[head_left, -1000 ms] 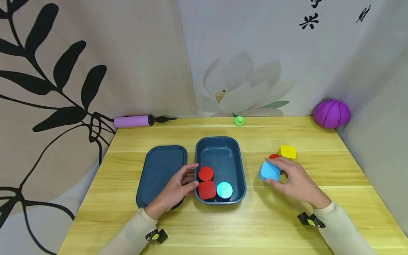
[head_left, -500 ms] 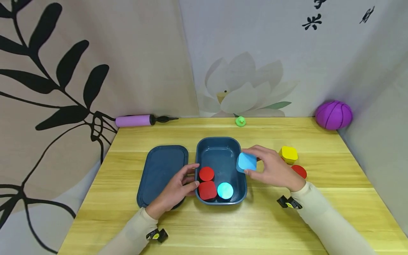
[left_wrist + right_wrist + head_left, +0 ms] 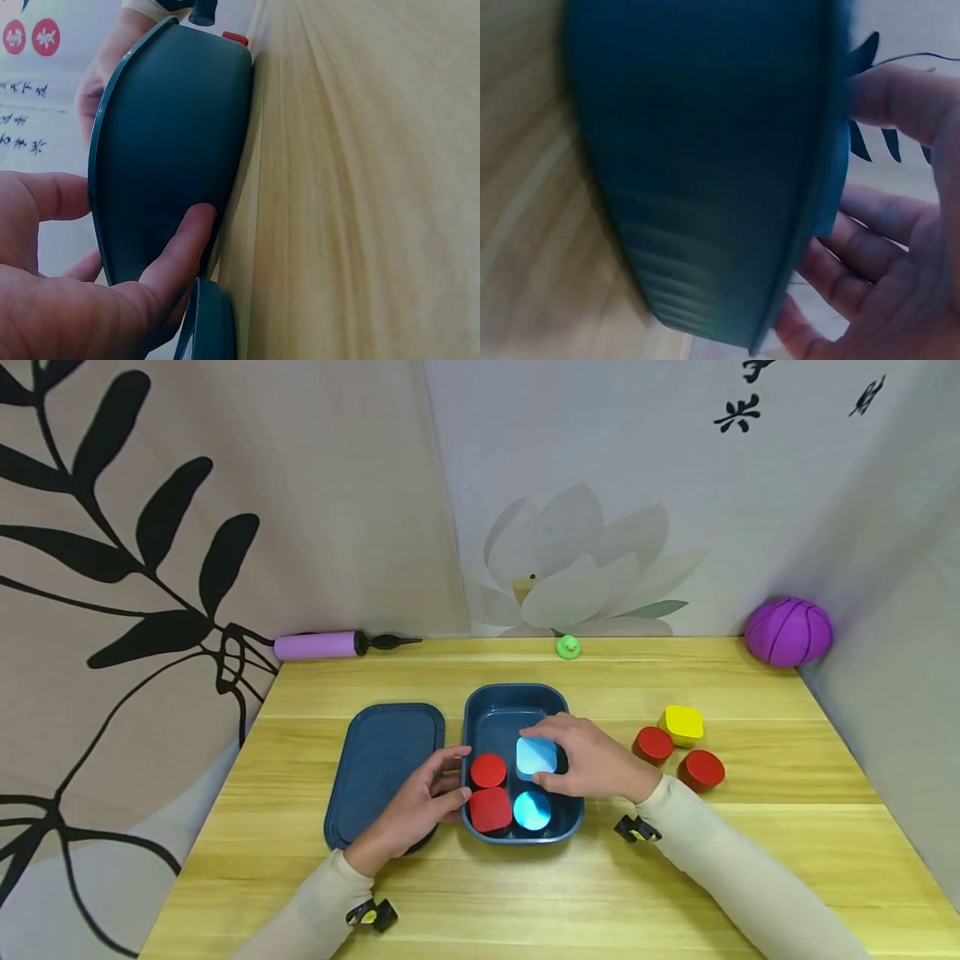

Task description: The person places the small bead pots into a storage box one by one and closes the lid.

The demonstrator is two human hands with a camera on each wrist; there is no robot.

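In the head view a dark blue rectangular box sits on the wooden table. My right hand pinches a light blue rounded-square block between thumb and fingers, inside the box's right half. Part of that block shows above the rim in the right wrist view. My left hand rests against the box's left side, thumb and fingertips touching its rim and outer wall. Inside lie a red round block, a red rounded-square block and a light blue round block.
A dark blue lid lies left of the box, partly behind my left hand. Two red round blocks and a yellow block are on the right. Along the back are a purple pump, a green duck and a purple ball.
My right hand has carried the light blue rounded-square block leftward from the table's right side into the box. My left hand has stayed at the box's left side.
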